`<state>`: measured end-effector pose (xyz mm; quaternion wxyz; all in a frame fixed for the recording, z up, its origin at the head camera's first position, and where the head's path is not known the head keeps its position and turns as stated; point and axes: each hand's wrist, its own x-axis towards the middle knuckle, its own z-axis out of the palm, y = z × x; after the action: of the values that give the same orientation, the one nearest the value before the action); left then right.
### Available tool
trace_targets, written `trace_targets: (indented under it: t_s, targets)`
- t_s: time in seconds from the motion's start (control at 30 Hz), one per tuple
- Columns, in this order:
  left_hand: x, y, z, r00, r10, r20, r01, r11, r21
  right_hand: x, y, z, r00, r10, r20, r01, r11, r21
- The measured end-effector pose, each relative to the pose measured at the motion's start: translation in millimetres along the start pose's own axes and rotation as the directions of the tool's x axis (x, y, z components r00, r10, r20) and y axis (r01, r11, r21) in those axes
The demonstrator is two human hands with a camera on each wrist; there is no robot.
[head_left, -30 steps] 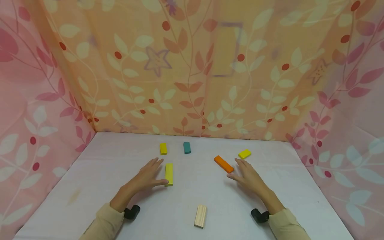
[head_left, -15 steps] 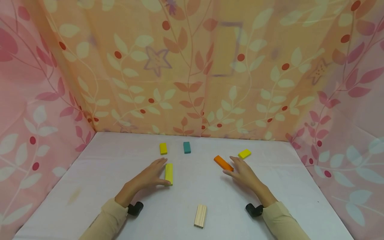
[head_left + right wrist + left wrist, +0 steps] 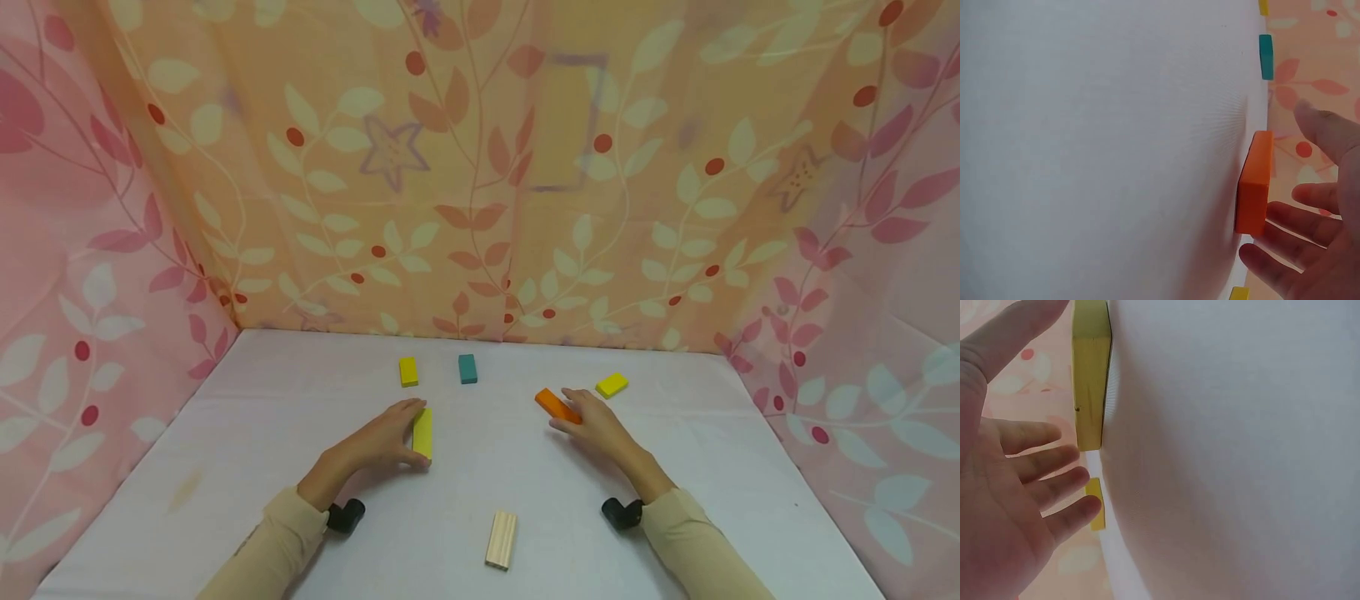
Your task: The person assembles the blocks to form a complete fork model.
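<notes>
My left hand is at the left side of a long yellow block on the white table. Its thumb is by the block's near end and its fingers by the far end. In the left wrist view the fingers are spread and relaxed beside the yellow block, not curled round it. My right hand hovers over the right end of a long orange block, partly covering it. The right wrist view shows the thumb apart from the orange block, with the loosely bent fingers close by.
A short yellow block and a teal block lie towards the back. Another short yellow block is beyond my right hand. A plain wooden block lies near the front. Floral cloth hangs behind the table.
Both hands have moved inward: the left one rightward to the long yellow block, the right one leftward over the orange block's end. The blocks have not moved.
</notes>
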<state>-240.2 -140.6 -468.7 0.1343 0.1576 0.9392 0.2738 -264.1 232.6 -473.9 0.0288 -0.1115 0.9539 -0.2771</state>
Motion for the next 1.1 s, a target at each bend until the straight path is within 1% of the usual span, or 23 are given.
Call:
trace_targets:
  t_s: [0.07,0.2,0.47,0.67,0.83,1.1]
  targets:
    - [0.2,0.6,0.0,1.0,0.002,0.004,-0.002,1.0,0.007,1.9,0,1,1.0,-0.023,-0.006,0.023,0.999,-0.031]
    - [0.0,1.7,-0.8,1.0,0.011,0.009,-0.011,1.0,0.027,4.2,-4,2,0.999,-0.032,-0.012,0.032,0.998,-0.062]
    - [1.4,2.5,-0.3,1.0,0.001,0.024,-0.002,1.0,0.026,7.1,-6,3,1.0,-0.01,-0.013,0.008,0.995,-0.103]
    - [1.3,2.9,0.3,0.999,0.009,0.036,-0.011,0.999,0.031,9.4,-7,2,1.0,-0.004,-0.017,0.002,0.993,-0.117]
    - [1.2,3.2,-0.1,0.999,0.01,0.039,-0.011,0.999,0.039,11.0,-7,2,1.0,-0.016,-0.022,0.013,0.992,-0.124]
    - [2.6,4.3,-0.1,0.999,-0.019,0.031,0.017,0.998,0.061,12.6,-7,2,1.0,-0.017,-0.019,0.014,0.991,-0.129]
